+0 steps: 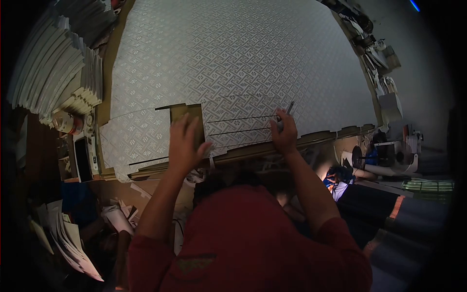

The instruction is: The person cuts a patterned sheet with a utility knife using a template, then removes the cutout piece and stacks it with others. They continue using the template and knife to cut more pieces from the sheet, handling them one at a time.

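A pale fabric [233,58] with a woven lattice and flower pattern covers the table. Near its front edge it is cut into strips, and a gap beside them shows the brown surface [179,111] underneath. My left hand [185,141] lies over this gap with its fingers spread, holding nothing. At the right end of the long cut lines, my right hand [284,131] is closed around a slim grey tool [290,107], whose tip points up and away. The tool's lower part is hidden in my fingers.
Stacked paper sheets [48,68] stand at the left, near a dark phone-like object [82,159]. More papers [68,238] are at the lower left. Assorted items line the table's right edge, with a small fan [359,158] beyond the front right corner. Dark cloth [369,204] lies lower right.
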`<state>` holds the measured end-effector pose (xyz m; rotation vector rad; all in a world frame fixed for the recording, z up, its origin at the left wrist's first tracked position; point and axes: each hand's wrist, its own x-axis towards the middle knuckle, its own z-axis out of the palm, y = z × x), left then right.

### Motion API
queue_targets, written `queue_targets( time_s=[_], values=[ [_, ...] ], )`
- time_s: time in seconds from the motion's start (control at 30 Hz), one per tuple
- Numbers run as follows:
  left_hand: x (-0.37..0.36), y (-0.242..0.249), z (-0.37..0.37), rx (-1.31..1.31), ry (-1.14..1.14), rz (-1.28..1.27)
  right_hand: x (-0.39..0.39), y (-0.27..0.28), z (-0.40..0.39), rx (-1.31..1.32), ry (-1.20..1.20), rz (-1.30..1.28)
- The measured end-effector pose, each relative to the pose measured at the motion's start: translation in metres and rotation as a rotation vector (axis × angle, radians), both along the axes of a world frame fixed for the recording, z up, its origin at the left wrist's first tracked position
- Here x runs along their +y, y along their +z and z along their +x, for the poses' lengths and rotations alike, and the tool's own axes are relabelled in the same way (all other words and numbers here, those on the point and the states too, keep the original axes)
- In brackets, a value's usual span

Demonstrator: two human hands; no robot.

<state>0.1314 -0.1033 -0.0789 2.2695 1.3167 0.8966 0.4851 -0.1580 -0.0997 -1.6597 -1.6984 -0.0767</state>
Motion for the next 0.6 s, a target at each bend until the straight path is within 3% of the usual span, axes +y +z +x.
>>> queue_targets(
  time_s=[0.2,0.47,0.6],
  values=[
    [-0.008,-0.008,0.042,0.164,-0.042,0.010,-0.002,-0.004,0.015,0.124,-0.049,0.028],
    [-0.010,-0.004,0.051,0.306,-0.026,0.057,-0.031,0.013,0.061,0.040,0.287,-0.105],
    [-0.012,-0.001,0.057,0.318,-0.013,0.056,-0.027,0.009,0.072,0.067,0.326,-0.133]
  ],
)
